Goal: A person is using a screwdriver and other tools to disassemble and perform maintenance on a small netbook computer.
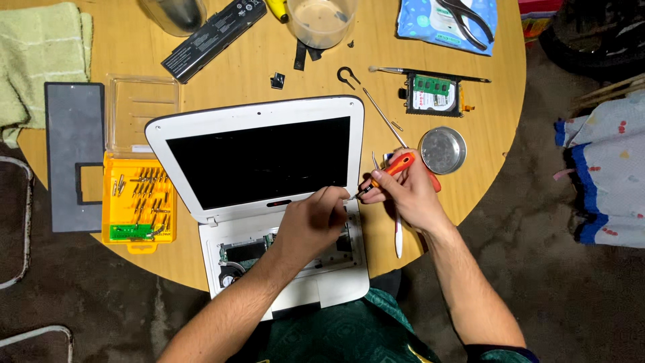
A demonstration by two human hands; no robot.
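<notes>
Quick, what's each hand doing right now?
Left hand: fingers curled at the white laptop screen's lower right corner; grip unclear.
Right hand: closed around an orange-handled screwdriver.

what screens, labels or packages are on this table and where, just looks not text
Laptop screen: table centre, dark and off, white rounded bezel, by both hands.
Battery: top, long black bar with pale label.
Hard drive: upper right, white label, green memory stick on top.
Blue package: top right, pliers lying on it.
Bit case: left, orange, clear lid open.
</notes>
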